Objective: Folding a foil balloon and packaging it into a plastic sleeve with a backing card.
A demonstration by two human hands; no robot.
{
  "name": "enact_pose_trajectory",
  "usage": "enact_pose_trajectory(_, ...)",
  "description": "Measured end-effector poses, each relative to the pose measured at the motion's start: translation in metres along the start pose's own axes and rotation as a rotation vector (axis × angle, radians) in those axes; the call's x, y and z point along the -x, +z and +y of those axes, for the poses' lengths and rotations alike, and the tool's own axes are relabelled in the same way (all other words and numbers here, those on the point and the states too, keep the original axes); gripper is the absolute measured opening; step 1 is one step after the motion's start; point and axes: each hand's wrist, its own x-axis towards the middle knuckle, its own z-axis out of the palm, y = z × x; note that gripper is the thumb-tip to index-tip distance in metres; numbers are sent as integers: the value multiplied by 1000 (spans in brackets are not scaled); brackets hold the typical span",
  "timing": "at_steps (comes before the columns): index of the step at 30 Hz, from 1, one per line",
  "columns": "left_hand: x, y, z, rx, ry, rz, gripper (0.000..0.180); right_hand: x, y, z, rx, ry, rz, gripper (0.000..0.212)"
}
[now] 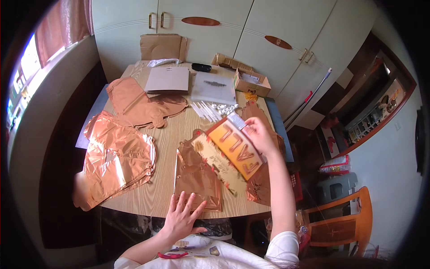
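My right hand (257,134) is closed round the upper end of a printed card (239,148), tilted above the table. One part of the card is orange with large brown letters; the other is cream with red leaves and blurred by motion. Whether it is one piece or two, I cannot tell. Flat on the near edge of a copper-coloured foil sheet (192,175) lies my left hand (181,217), fingers spread. The card covers part of that foil. More copper foil (260,190) shows beneath my right forearm.
Uninflated copper foil balloons (121,152) cover the table's left side, near another foil piece (130,101). Farther back are white sticks (206,111), small white pieces (226,108), a clear plastic bag (214,87), a white board (168,80) and a cardboard box (253,83). A wooden chair (338,219) stands right.
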Motion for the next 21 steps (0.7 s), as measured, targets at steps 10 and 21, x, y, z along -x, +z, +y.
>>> enact_pose_trajectory(10,24,-42,-45,692,-398,623,47,80,97,-47,517,-261,-235,16)
enact_pose_trajectory(21,30,-18,-15,144,67,156,53,99,186,18,698,-530,-338,18)
